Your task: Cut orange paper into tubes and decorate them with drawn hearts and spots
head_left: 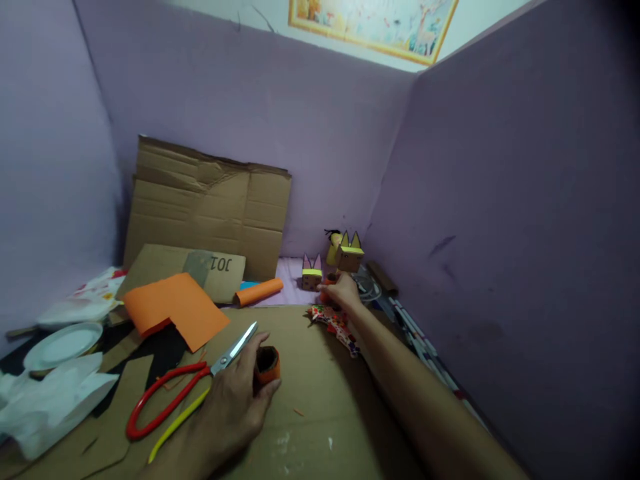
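Note:
My left hand (234,395) is closed around a short orange-covered cardboard tube (273,375), its hollow end facing up, over the cardboard sheet (305,440). Farther back, my right hand (346,292) grips a second small orange tube (327,293) between thumb and fingers. Just beside it stands a small cardboard box with pointed ears (312,275) and a yellow band. Behind is a similar eared box (351,252), with a yellow tube (333,248) next to it. Red-handled scissors (167,393) lie left of my left hand, near a yellow stick-like thing (177,425).
Orange paper (187,303) and an orange roll (259,292) lie at the back left. Large cardboard (215,207) leans on the purple wall. A white lid (63,347) and crumpled white plastic (55,400) are at far left. Patterned scraps (335,325) lie under my right forearm.

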Motion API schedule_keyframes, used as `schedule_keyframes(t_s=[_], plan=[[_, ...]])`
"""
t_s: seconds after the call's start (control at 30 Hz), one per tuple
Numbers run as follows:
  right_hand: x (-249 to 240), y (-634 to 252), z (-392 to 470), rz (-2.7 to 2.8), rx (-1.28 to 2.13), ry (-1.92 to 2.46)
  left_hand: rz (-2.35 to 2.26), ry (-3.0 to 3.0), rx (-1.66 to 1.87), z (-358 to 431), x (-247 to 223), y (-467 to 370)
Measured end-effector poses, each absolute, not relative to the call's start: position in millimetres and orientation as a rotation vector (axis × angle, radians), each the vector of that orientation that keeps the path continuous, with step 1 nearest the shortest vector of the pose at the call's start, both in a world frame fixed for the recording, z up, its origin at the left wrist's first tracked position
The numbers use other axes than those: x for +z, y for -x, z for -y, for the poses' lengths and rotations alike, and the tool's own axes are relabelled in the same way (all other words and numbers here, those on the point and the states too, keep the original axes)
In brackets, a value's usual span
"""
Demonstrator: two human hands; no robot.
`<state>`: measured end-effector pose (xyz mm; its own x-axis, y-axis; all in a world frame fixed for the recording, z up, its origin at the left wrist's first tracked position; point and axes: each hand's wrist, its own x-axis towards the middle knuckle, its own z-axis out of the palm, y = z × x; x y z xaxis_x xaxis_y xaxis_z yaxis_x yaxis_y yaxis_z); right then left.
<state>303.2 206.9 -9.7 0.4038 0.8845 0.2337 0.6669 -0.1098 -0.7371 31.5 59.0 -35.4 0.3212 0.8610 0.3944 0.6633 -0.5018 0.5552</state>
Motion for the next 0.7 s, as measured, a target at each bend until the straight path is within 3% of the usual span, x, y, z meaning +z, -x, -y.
schedule_keyframes(t_s=[0.17, 0.33, 0.5, 0.7], plan=[[7, -291, -199, 1.282, 0.380, 1.820, -1.391, -2.095, 0.887, -55, -19, -36], [30, -267, -129, 1.457, 0.510, 1.501, -1.388, -1.950, 0.879, -57, -5, -40], [2, -233, -49, 1.599, 0.786, 1.232, -1.226, -1.949, 0.902, -56, -10, -42], [-35, -219, -38, 1.530, 0.919, 1.164, -1.147, -2.035, 0.842, -55, -13, -41]])
